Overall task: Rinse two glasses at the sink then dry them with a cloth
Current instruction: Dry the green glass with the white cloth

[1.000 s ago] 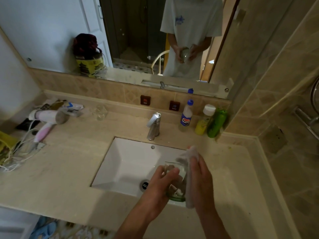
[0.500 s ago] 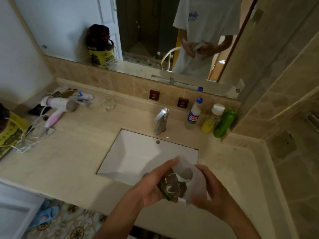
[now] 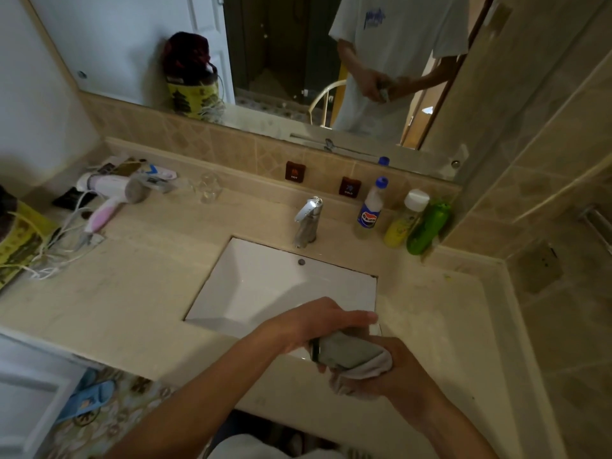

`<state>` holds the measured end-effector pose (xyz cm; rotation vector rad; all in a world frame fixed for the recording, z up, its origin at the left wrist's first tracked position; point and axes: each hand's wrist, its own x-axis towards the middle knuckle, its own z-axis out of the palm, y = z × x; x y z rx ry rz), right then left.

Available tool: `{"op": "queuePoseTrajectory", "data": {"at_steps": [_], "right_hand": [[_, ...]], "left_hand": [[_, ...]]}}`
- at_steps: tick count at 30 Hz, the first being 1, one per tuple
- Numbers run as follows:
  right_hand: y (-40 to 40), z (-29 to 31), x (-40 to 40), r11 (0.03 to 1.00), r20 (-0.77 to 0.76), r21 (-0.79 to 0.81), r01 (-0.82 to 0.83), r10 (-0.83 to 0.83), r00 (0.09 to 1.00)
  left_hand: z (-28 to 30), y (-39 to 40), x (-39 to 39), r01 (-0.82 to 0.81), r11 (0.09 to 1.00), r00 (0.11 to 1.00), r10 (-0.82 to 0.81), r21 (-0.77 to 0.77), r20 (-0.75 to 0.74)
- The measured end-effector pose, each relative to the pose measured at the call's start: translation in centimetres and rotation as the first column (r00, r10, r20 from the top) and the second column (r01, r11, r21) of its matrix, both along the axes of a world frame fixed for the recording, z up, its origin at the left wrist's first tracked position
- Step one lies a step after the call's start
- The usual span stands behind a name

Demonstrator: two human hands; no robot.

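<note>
Glass [image 3: 344, 351] number one sat low centre of the frame, left hand [image 3: 311, 323] curled over it, right hand [image 3: 384, 376] cupping the cloth [image 3: 361, 369] round it — drying under way. Second glass [image 3: 208, 188] stood upper left on the counter [image 3: 132, 293] — seemingly untouched.

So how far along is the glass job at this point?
Tap is off, so rinsing looks finished. In hand: the left hand holds a glass while the right hand wipes it with the cloth. The second glass stands by the hairdryer; dried or not, can't tell.
</note>
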<state>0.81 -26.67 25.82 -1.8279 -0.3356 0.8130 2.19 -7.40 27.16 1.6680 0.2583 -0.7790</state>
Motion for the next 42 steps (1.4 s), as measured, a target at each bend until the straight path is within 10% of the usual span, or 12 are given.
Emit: {"op": "queuePoseTrajectory", "data": {"at_steps": [7, 13, 19, 22, 26, 29, 34, 38, 42], "right_hand": [[0.1, -0.2, 0.4, 0.978, -0.187, 0.205, 0.028, 0.011, 0.982], [0.5, -0.5, 0.0, 0.934, -0.057, 0.301, 0.193, -0.185, 0.981], [2.1, -1.9, -0.9, 0.980, 0.450, 0.067, 0.186, -0.196, 0.871], [2.3, -2.2, -0.5, 0.993, 0.274, -0.027, 0.114, -0.103, 0.956], [1.5, -1.3, 0.6, 0.955, -0.278, 0.263, 0.134, -0.058, 0.959], [1.0, 0.0, 0.3, 0.909, -0.377, 0.369, 0.192, -0.043, 0.925], [1.8, -1.1, -0.6, 0.986, 0.072, 0.075, 0.146, -0.152, 0.986], [3.0, -2.0, -0.8, 0.998, 0.592, -0.070, -0.004, 0.045, 0.805], [3.0, -2.0, -0.3, 0.999, 0.589, -0.042, -0.026, 0.046, 0.807]], "left_hand": [[-1.6, -0.5, 0.2, 0.138, 0.913, 0.887, -0.287, 0.384, 0.362], [-1.9, 1.3, -1.1, -0.221, 0.941, 0.974, 0.227, -0.255, -0.009], [-2.3, 0.6, -2.1, -0.328, 0.923, 0.944, 0.329, -0.202, -0.030], [-2.6, 0.5, -2.0, -0.327, 0.944, 0.925, 0.331, -0.050, 0.188], [-3.0, 0.6, -2.7, -0.224, 0.965, 0.834, 0.120, 0.133, 0.539], [-3.4, 1.0, -2.7, -0.169, 0.953, 0.762, -0.035, 0.251, 0.646], [-2.3, 0.6, -2.3, -0.282, 0.955, 0.932, 0.295, -0.092, 0.211], [-1.0, 1.3, -2.0, -0.257, 0.907, 0.962, 0.209, -0.332, -0.174], [-1.4, 0.9, -1.5, -0.306, 0.910, 0.951, 0.275, -0.280, -0.145]]}}
